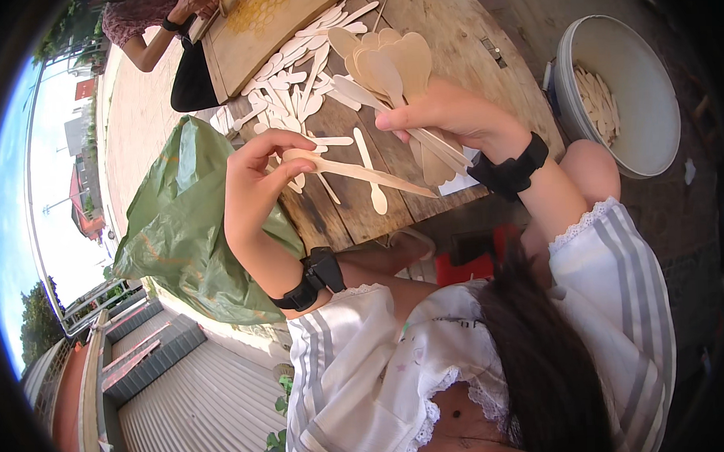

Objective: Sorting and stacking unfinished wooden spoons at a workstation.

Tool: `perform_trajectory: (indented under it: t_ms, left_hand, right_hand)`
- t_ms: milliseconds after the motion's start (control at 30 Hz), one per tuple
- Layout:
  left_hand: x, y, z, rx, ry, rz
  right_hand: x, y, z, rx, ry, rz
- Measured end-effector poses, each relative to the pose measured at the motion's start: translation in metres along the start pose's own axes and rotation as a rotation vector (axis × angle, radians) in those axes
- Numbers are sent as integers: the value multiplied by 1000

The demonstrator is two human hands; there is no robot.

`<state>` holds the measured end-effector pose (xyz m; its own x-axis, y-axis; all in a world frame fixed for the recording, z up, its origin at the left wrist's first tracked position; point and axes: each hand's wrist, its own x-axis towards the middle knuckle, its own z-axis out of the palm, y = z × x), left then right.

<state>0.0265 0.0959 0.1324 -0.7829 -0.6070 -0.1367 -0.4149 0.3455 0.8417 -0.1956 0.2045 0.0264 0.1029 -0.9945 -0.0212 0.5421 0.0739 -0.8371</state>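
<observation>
My left hand pinches the rounded end of a flat wooden utensil between thumb and fingers. Its tapered end points right over the front of the table; whether it is a spoon or a knife I cannot tell. My right hand is closed round the handles of a fanned bundle of wooden spoons, their bowls facing up and away. Beyond my left hand spreads a loose pile of wooden spoons and sticks on the plank table. A single wooden spoon lies between my hands.
A white bucket with wooden pieces inside stands to the right of the table. At the left edge hangs a green plastic bag. Another person's arm is at the far left, beside a tilted board.
</observation>
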Motion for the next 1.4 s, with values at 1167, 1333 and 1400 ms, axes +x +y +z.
perform_trajectory:
  t_ms: [1167, 1333, 1400]
  left_hand:
    - [44, -167, -12, 968, 542, -612]
    - [51, -176, 6, 981, 580, -510]
    - [49, -180, 7, 1028, 567, -450]
  right_hand:
    - [3, 4, -19, 488, 617, -34]
    - [1, 3, -24, 474, 632, -22]
    - [1, 2, -23, 482, 604, -11]
